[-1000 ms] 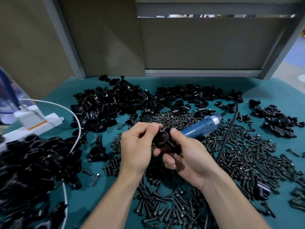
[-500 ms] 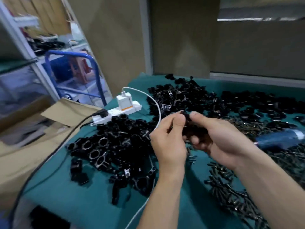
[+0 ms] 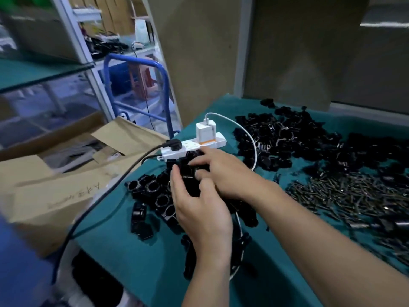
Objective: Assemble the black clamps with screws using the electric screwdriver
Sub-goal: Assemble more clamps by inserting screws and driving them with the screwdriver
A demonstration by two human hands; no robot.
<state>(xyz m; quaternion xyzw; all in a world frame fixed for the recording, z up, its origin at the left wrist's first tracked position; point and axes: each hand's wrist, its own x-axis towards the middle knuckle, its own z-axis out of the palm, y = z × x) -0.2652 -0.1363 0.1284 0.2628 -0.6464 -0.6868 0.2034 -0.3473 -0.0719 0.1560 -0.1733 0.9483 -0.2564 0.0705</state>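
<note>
gripping a black clamp (image 3: 188, 180) between curled fingers and thumb, the left hand (image 3: 201, 209) is holding it over the left clamp pile (image 3: 159, 196), while the right hand (image 3: 223, 173) is curling fingertips onto the same piece. it is probably being set down as finished. the next move is calling for loose clamps (image 3: 287, 142) and a screw from the screw heap (image 3: 354, 196); the screwdriver is sitting out of view.

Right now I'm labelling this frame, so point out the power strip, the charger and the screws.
power strip (image 3: 190, 145), head view, bare white top
charger (image 3: 205, 132), head view, front face
screws (image 3: 354, 193), head view, middle of the pile
</note>
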